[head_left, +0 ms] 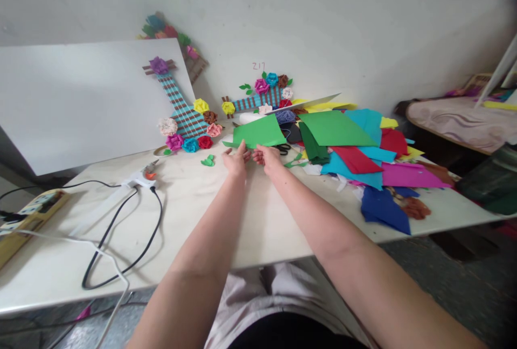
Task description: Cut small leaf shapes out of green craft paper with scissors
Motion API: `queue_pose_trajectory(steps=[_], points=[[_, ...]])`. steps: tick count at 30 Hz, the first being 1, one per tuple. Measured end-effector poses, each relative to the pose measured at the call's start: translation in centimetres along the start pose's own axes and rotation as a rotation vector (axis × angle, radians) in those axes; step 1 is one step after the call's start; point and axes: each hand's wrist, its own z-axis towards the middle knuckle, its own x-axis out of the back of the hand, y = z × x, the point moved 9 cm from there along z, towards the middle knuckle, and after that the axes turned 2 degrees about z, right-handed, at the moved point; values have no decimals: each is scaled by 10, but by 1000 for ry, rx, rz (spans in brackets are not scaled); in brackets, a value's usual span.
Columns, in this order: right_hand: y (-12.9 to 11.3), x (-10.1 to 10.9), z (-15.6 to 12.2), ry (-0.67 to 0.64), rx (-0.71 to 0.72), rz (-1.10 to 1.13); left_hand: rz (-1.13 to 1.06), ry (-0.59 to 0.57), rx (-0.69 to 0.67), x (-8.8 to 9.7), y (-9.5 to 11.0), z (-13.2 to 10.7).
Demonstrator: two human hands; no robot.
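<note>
1. Both arms are stretched out over the bench [262, 225], and the two hands meet at the near edge of a green sheet [258, 129] of paper.
2. Left hand [236, 161]: fingers pinched closed on the sheet's near edge, towards its left corner.
3. Right hand [266, 156]: just beside the left, almost touching it, with the fingers likewise closed on that same edge.
4. The green sheet sits far back on the bench, near the wall. It is tilted, with its far side raised a little, at the left end of a heap of coloured paper [363, 163] in green, red, turquoise, magenta, blue and yellow.
5. Black-handled scissors [284, 148] peek out just right of the right hand, partly hidden by the sheet.
6. A small green scrap [208, 161] lies on the bench just left of the left hand.
7. Further left there's a glue gun [142, 178] on the bench, and a black cable [121, 241] loops from it towards the near edge.
8. A power strip [32, 211] sits at the far left end.
9. A white board [81, 101] leans at the back, with a woven guitar-shaped piece [181, 114] ringed with paper flowers propped against it.
10. A second woven strip [258, 100] with flowers rests against the wall behind the sheet.
11. Off to the right, well apart from the bench, stands a bed [456, 117].
</note>
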Motion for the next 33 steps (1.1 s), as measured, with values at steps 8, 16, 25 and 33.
queue_pose_trajectory(steps=[8,16,25,33], points=[[-9,13,1,97,26,22,136,-72,-132,16,22,21],[-11,20,5,114,32,21,195,-224,-130,14,31,19],[-9,20,6,117,37,-6,224,-244,-187,12,34,21],[-11,21,8,158,133,2,222,-151,-211,17,30,29]])
